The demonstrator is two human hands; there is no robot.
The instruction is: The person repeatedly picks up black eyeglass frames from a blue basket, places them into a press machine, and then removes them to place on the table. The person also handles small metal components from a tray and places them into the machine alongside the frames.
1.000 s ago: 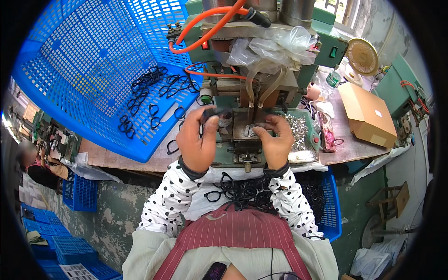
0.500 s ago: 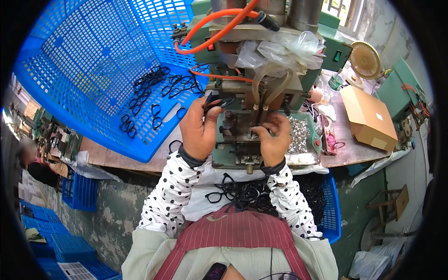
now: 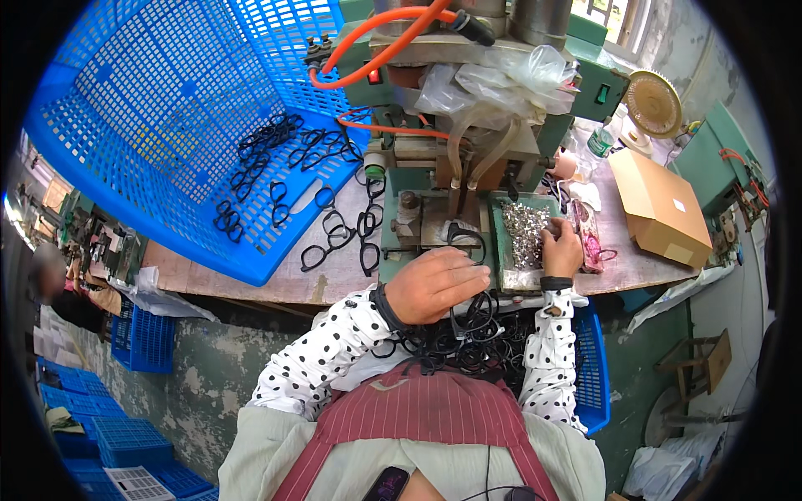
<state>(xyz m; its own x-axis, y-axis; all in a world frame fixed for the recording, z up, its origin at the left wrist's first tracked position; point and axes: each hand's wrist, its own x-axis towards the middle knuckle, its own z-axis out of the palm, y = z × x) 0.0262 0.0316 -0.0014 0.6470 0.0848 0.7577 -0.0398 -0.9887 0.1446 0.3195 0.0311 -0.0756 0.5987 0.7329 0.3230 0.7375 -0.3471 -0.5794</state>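
My left hand (image 3: 436,286) is in front of the press, closed around a black eyeglass frame (image 3: 466,237). One rim of it sticks up past the fingers, by the press bed (image 3: 436,225). Below that hand is a heap of black eyeglass frames (image 3: 439,346) on my lap side. My right hand (image 3: 562,250) reaches to the edge of a green tray (image 3: 522,282) holding many small silvery metal parts (image 3: 525,232). Its fingers are curled and pressed together at the parts; what sits between the fingertips is too small to make out.
A large blue basket (image 3: 159,225) with several black frames stands at the left. More loose frames (image 3: 338,230) lie on the table beside it. Orange hoses (image 3: 376,25) arch over the green press. A cardboard box (image 3: 660,209) sits at the right, beside a pink-patterned container (image 3: 590,242).
My left hand has left the left side of the press, where it held a black frame, and come down to the front. My right hand has moved right, from the press to the parts tray.
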